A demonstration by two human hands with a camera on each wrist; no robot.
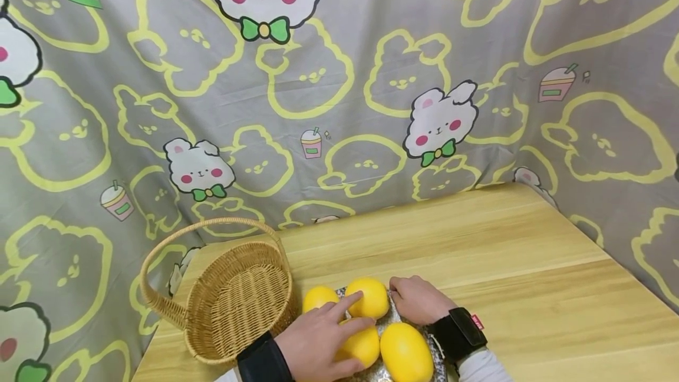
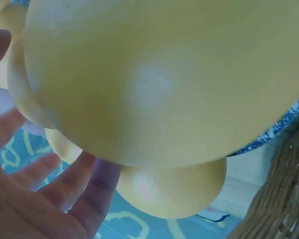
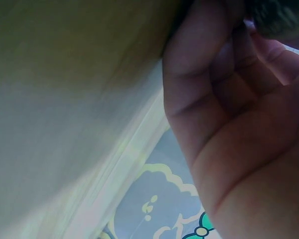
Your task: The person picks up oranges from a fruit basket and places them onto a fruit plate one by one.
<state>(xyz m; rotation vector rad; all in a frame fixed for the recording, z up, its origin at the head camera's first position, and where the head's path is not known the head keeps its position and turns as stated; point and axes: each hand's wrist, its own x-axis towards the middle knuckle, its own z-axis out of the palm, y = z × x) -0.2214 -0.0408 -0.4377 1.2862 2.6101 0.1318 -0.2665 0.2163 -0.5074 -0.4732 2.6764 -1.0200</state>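
Several smooth yellow oval fruits like lemons lie on a grey speckled tray (image 1: pixel 393 316) at the table's near edge. My left hand (image 1: pixel 317 338) is spread over them, palm down. Its thumb and a finger straddle the near lemon (image 1: pixel 362 347), while another finger reaches onto the back lemon (image 1: pixel 374 300). The left wrist view has straight fingers (image 2: pixel 55 186) beside a large lemon (image 2: pixel 164 89) that fills much of it. At the tray's far right edge, my right hand (image 1: pixel 421 300) grips the rim with curled fingers; part of the dark speckled rim (image 3: pixel 281 17) appears in the right wrist view.
To the left of the tray stands a round wicker basket (image 1: pixel 197 317) with a tall arched handle and no contents. The wooden table (image 1: pixel 477 240) extends back and right. A grey patterned cloth (image 1: pixel 339 93) hangs behind it and along both sides.
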